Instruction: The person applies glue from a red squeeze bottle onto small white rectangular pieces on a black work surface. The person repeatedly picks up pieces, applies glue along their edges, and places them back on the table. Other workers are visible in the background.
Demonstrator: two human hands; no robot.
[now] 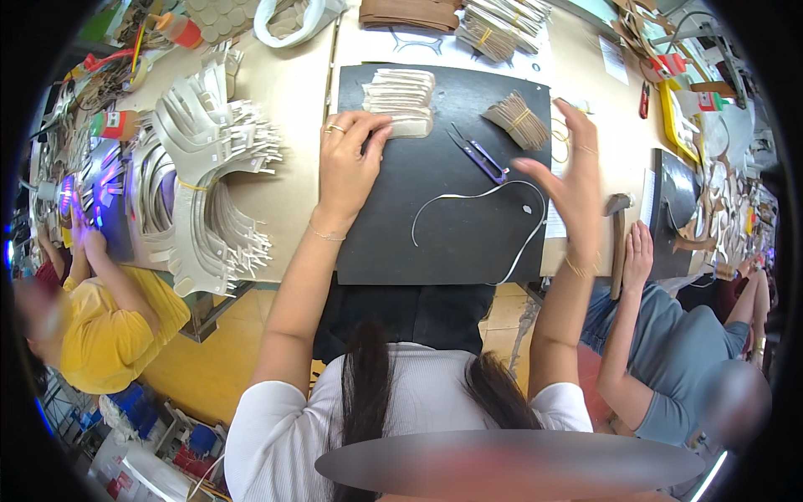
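My left hand (350,159) is at the near left end of a row of overlapping beige pieces (400,92) on a black board (376,226). Its fingers are closed at the edge of the nearest beige piece (411,127); the exact hold is partly hidden. My right hand (577,171) is raised over the board's right edge, thumb and fingers apart, with nothing in it. Between the hands lie purple-handled tweezers or snips (487,162), a brown bundle tied with a rubber band (517,120) and a thin white strip (456,197).
Banded, curved off-white pieces (196,167) are heaped on the left. A hammer (618,226) lies to the right beside a co-worker's hand (637,258). Brown and pale bundles (489,33) sit at the back, near a white bag (288,25). Another person in yellow (117,326) works at left.
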